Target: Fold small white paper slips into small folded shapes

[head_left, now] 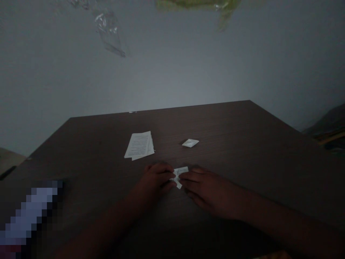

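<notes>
A small piece of printed paper (181, 170), with folds in it, lies on the dark wooden table between my hands. My left hand (157, 178) has its fingers curled and closed on the paper's left side. From the right, my right hand (208, 187) bears on the opposite side, fingers close together, their tips on the paper. Parts of the paper are hidden under the fingertips. Beyond my hands sits a diamond-shaped folded paper (190, 143). Several printed paper sheets (139, 144) overlap to the left of it.
The dark table (223, 126) reaches back to a pale wall (183, 72). A pixelated, blurred-out object (29, 212) lies at the left front. Clear plastic (110, 32) hangs on the wall. Dark items (331, 126) stand past the table's right edge. The light is dim.
</notes>
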`<control>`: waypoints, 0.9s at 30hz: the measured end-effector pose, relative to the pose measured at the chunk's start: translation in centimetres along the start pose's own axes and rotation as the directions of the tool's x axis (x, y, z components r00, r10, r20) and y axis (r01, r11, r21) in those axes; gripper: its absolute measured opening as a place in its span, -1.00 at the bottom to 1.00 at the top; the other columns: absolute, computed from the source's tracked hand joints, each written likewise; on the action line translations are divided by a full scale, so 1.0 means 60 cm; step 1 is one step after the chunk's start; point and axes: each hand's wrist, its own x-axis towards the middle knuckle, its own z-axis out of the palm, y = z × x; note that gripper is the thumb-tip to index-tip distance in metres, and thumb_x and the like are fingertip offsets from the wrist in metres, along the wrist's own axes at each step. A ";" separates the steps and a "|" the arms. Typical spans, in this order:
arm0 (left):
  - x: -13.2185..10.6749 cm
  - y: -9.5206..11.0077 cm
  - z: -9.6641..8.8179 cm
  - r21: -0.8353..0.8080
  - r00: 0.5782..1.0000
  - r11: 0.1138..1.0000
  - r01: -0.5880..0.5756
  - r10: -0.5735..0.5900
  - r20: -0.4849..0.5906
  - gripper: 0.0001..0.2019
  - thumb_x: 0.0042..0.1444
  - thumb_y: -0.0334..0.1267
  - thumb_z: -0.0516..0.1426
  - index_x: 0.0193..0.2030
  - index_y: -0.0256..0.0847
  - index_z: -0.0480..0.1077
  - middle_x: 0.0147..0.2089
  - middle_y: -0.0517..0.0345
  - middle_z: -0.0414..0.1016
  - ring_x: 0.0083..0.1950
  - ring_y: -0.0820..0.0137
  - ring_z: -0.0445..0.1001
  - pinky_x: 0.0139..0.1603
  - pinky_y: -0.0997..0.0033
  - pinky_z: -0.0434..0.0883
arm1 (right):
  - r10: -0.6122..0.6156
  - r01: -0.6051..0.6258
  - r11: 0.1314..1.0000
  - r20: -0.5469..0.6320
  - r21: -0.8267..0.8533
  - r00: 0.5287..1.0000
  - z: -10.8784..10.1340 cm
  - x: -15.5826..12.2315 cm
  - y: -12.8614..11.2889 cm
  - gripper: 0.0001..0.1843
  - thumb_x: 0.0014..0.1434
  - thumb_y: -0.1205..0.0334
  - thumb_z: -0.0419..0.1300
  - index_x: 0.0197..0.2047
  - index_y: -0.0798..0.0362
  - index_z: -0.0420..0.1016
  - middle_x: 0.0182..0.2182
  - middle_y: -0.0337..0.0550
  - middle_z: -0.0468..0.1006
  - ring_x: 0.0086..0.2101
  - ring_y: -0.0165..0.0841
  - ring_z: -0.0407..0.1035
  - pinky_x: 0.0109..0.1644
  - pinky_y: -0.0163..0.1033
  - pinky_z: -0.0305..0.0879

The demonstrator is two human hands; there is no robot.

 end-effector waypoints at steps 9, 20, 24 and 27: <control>-0.007 0.011 -0.002 -0.009 1.000 1.000 0.016 -0.016 -0.014 -0.60 0.40 -0.41 0.39 0.31 -0.04 0.69 0.41 -0.04 0.75 0.42 -0.04 0.68 0.55 -0.19 0.47 | 0.105 -0.106 0.994 -0.113 -0.001 0.988 0.033 0.004 0.018 -0.48 0.60 0.29 0.26 0.55 0.12 0.53 0.43 0.27 0.59 0.37 0.07 0.50 0.49 0.27 0.52; -0.016 0.023 -0.028 -0.100 0.996 0.993 -0.065 0.070 0.050 -0.76 0.40 -0.37 0.38 0.12 -0.02 0.74 0.48 -0.01 0.72 0.50 -0.03 0.63 0.63 -0.30 0.38 | 0.203 -0.150 0.957 -0.204 0.249 0.958 0.036 0.015 0.046 -0.80 0.43 0.35 0.46 0.07 -0.04 0.66 0.08 -0.03 0.67 0.15 -0.05 0.53 0.30 0.12 0.50; -0.017 0.024 -0.032 -0.107 0.996 0.993 -0.047 0.055 0.073 -0.71 0.42 -0.46 0.31 0.08 0.02 0.77 0.49 0.07 0.73 0.52 0.01 0.64 0.68 -0.27 0.33 | 0.219 -0.159 0.945 -0.193 0.287 0.956 0.037 0.018 0.049 -0.90 0.48 0.34 0.42 0.00 -0.05 0.64 0.02 -0.07 0.65 0.10 -0.09 0.51 0.24 0.05 0.47; -0.017 0.020 -0.029 -0.123 0.994 0.991 -0.044 0.055 0.093 -0.72 0.41 -0.47 0.32 0.02 0.04 0.77 0.48 0.13 0.74 0.51 0.05 0.66 0.72 -0.29 0.28 | 0.239 -0.184 0.945 -0.188 0.271 0.953 0.040 0.022 0.049 -0.91 0.50 0.35 0.40 -0.04 -0.04 0.63 -0.02 -0.09 0.63 0.07 -0.10 0.49 0.21 0.03 0.43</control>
